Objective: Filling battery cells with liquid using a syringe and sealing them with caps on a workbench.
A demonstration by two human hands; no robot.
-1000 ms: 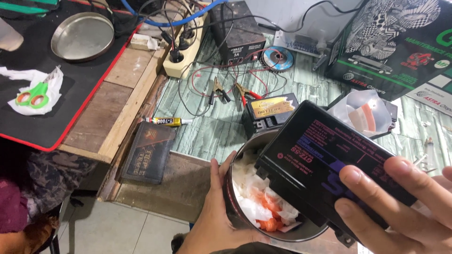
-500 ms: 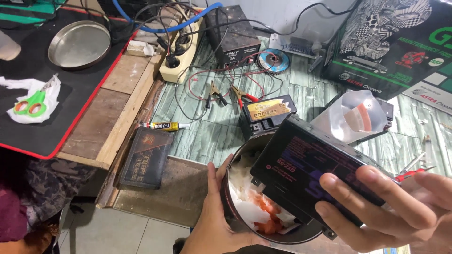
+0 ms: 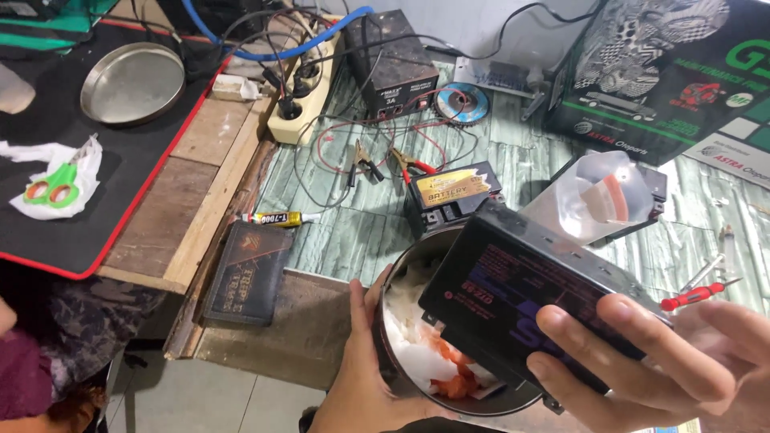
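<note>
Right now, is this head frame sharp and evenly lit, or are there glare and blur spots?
Head view: even, soft light with faint shadows; the bench middle is sharp. Glare whitens the clear plastic cup and sheens the round metal tray. The right hand on the black battery looks slightly soft; wide-lens bending shows at the edges.

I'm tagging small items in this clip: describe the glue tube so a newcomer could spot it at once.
Find the wooden board left of the green patterned tabletop. At its right edge, just above the dark wallet, lies the small glue tube on its side. It is the only yellow tube there, with a clear nozzle pointing right.
</note>
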